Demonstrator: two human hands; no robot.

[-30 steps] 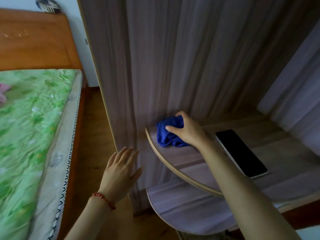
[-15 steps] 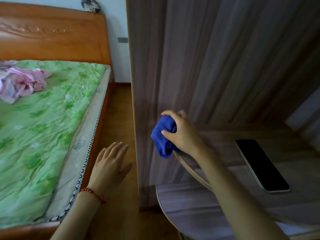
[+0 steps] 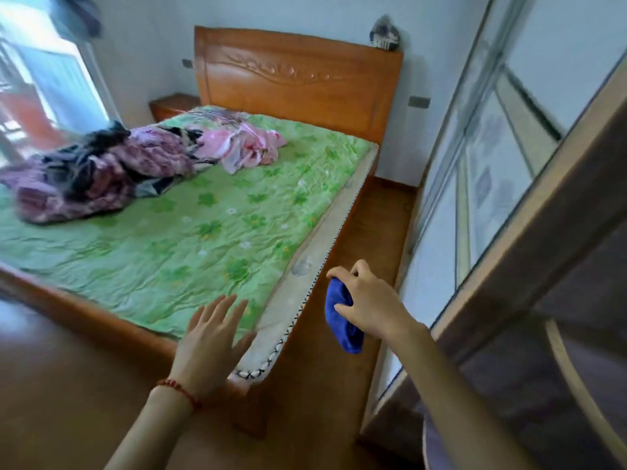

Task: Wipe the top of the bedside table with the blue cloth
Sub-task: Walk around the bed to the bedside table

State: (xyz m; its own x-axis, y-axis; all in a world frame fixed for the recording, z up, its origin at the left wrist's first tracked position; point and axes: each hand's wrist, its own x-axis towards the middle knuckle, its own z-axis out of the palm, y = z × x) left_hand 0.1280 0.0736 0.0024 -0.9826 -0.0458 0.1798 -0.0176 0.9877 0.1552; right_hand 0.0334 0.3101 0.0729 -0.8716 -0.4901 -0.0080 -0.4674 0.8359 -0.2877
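Observation:
My right hand (image 3: 368, 301) holds the bunched blue cloth (image 3: 341, 318) in the air over the floor strip between the bed and the wardrobe. My left hand (image 3: 212, 337) hovers with fingers spread over the near corner of the mattress, holding nothing; a red bracelet circles its wrist. A small wooden bedside table (image 3: 171, 106) stands at the far side of the bed, left of the headboard, well away from both hands. The curved grey shelf (image 3: 573, 385) where the cloth lay shows only at the lower right edge.
A bed with a green floral sheet (image 3: 190, 225) fills the middle, with crumpled purple and pink bedding (image 3: 135, 164) near the wooden headboard (image 3: 298, 79). A wardrobe with glass panels (image 3: 481, 171) lines the right. A narrow wooden floor aisle (image 3: 373, 225) runs between them. A bright window is at left.
The view has swung left from the grey shelf to the bed. My right hand lifted the blue cloth off the shelf and carries it left; the phone on the shelf has left the view.

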